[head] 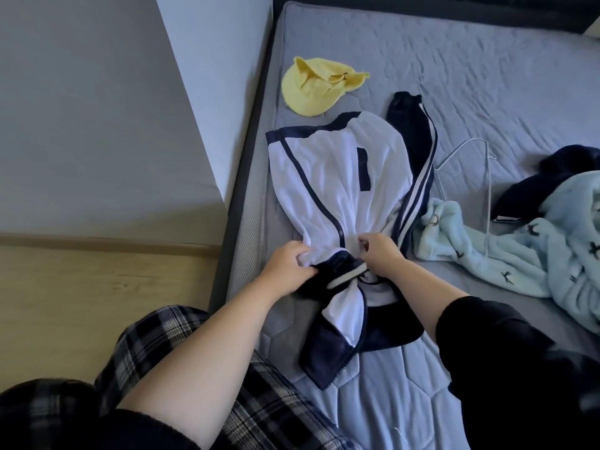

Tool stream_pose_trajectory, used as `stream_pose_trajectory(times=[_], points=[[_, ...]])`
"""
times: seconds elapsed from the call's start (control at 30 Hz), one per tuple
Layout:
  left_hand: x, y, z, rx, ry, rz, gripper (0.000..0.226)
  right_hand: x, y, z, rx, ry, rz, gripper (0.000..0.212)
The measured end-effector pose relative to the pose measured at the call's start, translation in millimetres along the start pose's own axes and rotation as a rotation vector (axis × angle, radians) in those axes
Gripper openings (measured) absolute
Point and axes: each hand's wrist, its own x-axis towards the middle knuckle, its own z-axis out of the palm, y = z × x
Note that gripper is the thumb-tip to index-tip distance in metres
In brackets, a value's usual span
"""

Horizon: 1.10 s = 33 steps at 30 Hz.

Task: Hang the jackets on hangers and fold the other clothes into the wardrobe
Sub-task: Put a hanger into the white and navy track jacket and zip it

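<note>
Both hands gather the jacket's neck, centre frame.

The left hand (pixel 287 259) and right hand (pixel 380 251) each grip the white-and-navy jacket (pixel 337 177) with curled fingers at its collar. Its body lies spread up the bed (pixel 487 76), probably to open the neck for the wire hanger (pixel 449 154) lying just to its right. A yellow cap (pixel 311 89) lies above it and a pale blue fleece (pixel 519 251) at right.

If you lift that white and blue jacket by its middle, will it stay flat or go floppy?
Probably floppy: the white and navy jacket bunches into creases where the left hand and right hand pinch it. It looks thin, so likely light. Its loose ends would probably droop.
</note>
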Motion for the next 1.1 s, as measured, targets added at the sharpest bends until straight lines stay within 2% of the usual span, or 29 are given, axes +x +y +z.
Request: stream_pose_trajectory(times=[0.03, 0.07, 0.17, 0.2, 0.23, 0.3, 0.37, 0.43, 0.5, 0.57, 0.63, 0.67, 0.73, 0.8, 0.87, 0.9, 0.93, 1.0, 1.1], points=[[-0.7, -0.1, -5.8, -0.024, 0.089, -0.011, 0.013, -1.7, -0.3, 0.9, -0.022, 0.012, -0.011, 0.009], [-0.7, -1.4, -12.3, -0.071, 0.203, -0.039, 0.016, -3.8, -0.7, 0.7, -0.053, 0.061, -0.022, 0.008], [-2.7, -9.2, -32.8, -0.322, 0.551, -0.196, 0.033, -13.8, 0.7, -1.3, -0.044, 0.480, -0.037, 0.004], [-3.6, -13.3, -37.6, -0.359, 0.638, -0.247, 0.034, -16.2, 1.6, -2.0, 0.016, 0.581, -0.024, 0.012], [-4.4, -16.7, -41.2, -0.374, 0.696, -0.304, 0.033, -17.3, 2.5, -2.2, 0.062, 0.634, -0.001, 0.022], [-3.0, -22.3, -46.5, -0.370, 0.762, -0.396, 0.034, -20.0, 4.3, -2.0, 0.058, 0.622, 0.066, 0.037], [-2.8, -21.6, -48.5, -0.287, 0.800, -0.344, 0.038, -25.1, 3.7, 0.7, -0.002, 0.589, 0.028, 0.041], [-8.0, -13.3, -43.8, -0.049, 0.770, -0.028, 0.033, -31.3, -0.8, 5.9, -0.084, 0.567, -0.127, 0.042], [-14.2, -6.5, -30.3, 0.194, 0.580, 0.290, 0.026, -35.0, -4.2, 15.2, -0.193, 0.435, -0.201, 0.049], [-19.2, -4.5, -14.5, 0.427, 0.237, 0.341, 0.041, -38.6, -4.6, 23.9, -0.268, 0.218, -0.135, 0.065], [-20.7, -9.9, -1.2, 0.691, -0.064, 0.237, 0.070, -40.4, -1.7, 27.6, -0.411, 0.082, -0.095, 0.070], [-20.8, -12.7, 1.5, 0.781, -0.147, 0.204, 0.077, -39.9, -2.0, 25.3, -0.500, 0.059, -0.108, 0.068], [-18.6, -19.1, 0.4, 0.827, -0.188, 0.203, 0.072, -36.1, -6.0, 18.3, -0.540, 0.026, -0.168, 0.053], [-16.0, -24.8, -2.2, 0.819, -0.160, 0.230, 0.058, -35.2, -10.0, 9.9, -0.511, -0.008, -0.219, 0.032], [-14.4, -26.0, -3.2, 0.817, -0.095, 0.276, 0.043, -35.8, -4.8, 4.4, -0.452, 0.161, -0.251, 0.025], [-14.0, -25.6, -2.8, 0.799, -0.058, 0.283, 0.037, -37.2, 0.7, 2.8, -0.423, 0.278, -0.212, 0.028], [-14.8, -24.4, -1.8, 0.777, -0.030, 0.279, 0.033, -36.6, 7.5, 3.1, -0.394, 0.365, -0.121, 0.040], [-16.8, -23.2, 0.7, 0.747, -0.010, 0.244, 0.034, -39.5, 18.4, 2.3, -0.259, 0.392, 0.165, 0.074], [-18.6, -21.3, 1.8, 0.764, -0.025, 0.195, 0.036, -42.5, 28.2, 6.7, 0.296, 0.358, 0.592, 0.103]])
